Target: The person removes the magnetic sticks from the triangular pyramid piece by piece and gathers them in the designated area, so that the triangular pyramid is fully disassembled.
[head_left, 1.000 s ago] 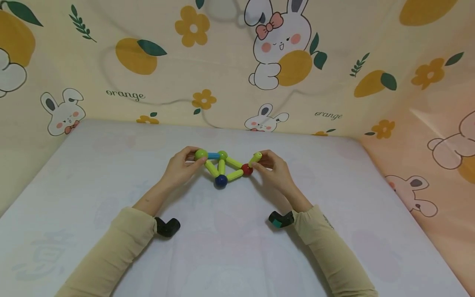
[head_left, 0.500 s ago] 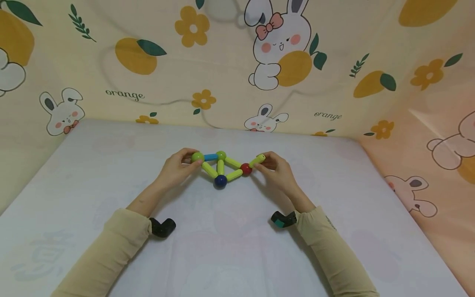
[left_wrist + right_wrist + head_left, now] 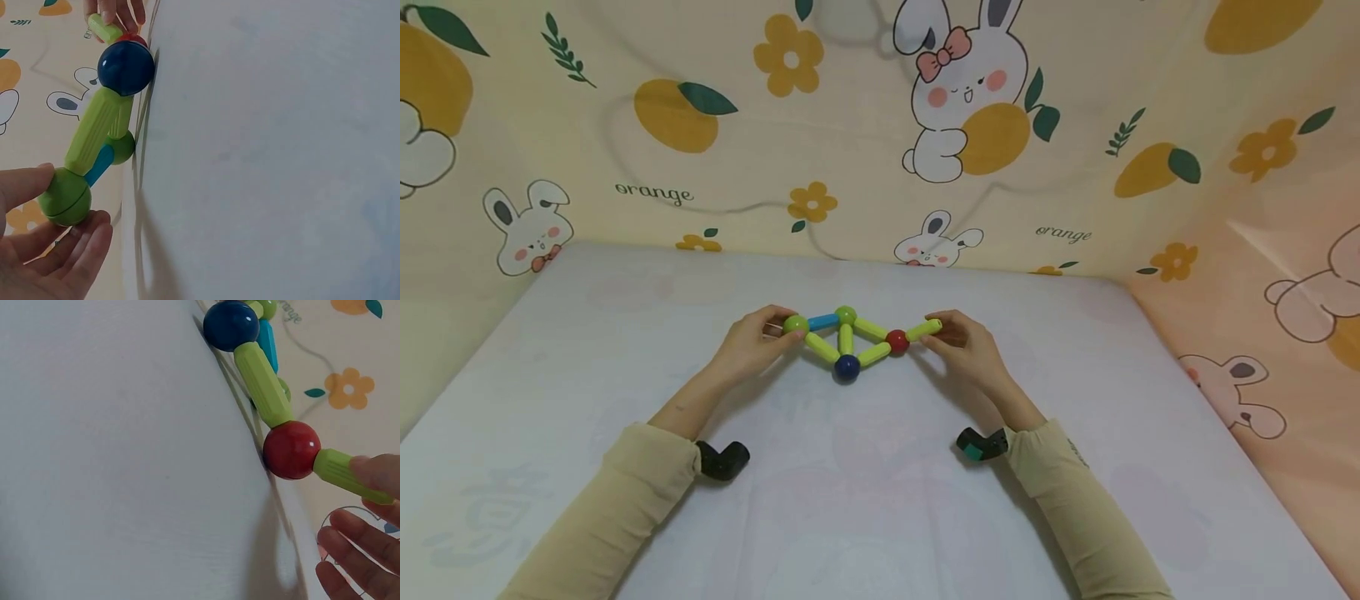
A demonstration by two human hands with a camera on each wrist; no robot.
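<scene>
Nearest, the sleeves reach over the counter. Ahead, between the hands, is a ball-and-rod frame; its blue ball comes first, and whether it touches the counter cannot be told. The left hand pinches a green ball; the right hand pinches the outer rod on the red ball. Pulling apart could part weak joints; twisting that rod could skew the frame. Farther, a blue rod meets another green ball, before a printed cloth.
</scene>
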